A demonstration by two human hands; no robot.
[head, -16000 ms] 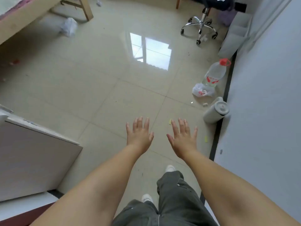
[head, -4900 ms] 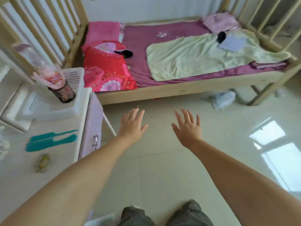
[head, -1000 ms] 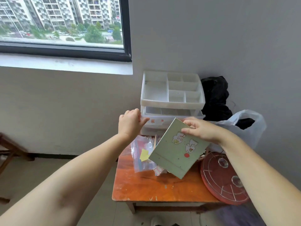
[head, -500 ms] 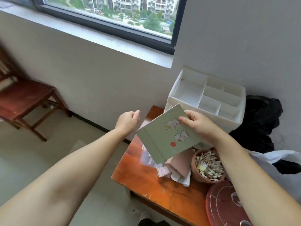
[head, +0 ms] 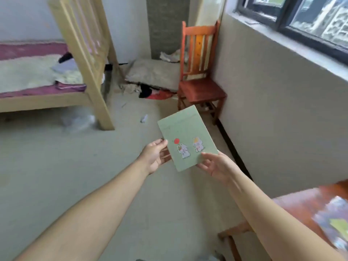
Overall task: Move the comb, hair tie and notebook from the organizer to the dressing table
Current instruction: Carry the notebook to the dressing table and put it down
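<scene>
Between both hands' fingers, left hand (head: 155, 157) and right hand (head: 216, 166) pinch the notebook (head: 186, 142) mid-carry; next, find the dressing table.

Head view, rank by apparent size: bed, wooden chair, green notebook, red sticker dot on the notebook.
1. bed, cropped at the left edge
2. wooden chair
3. green notebook, looks nearly chair-sized only because it is close to the camera
4. red sticker dot

Red chair (head: 201, 76), wooden bed (head: 56, 76), window (head: 301, 21)
</scene>
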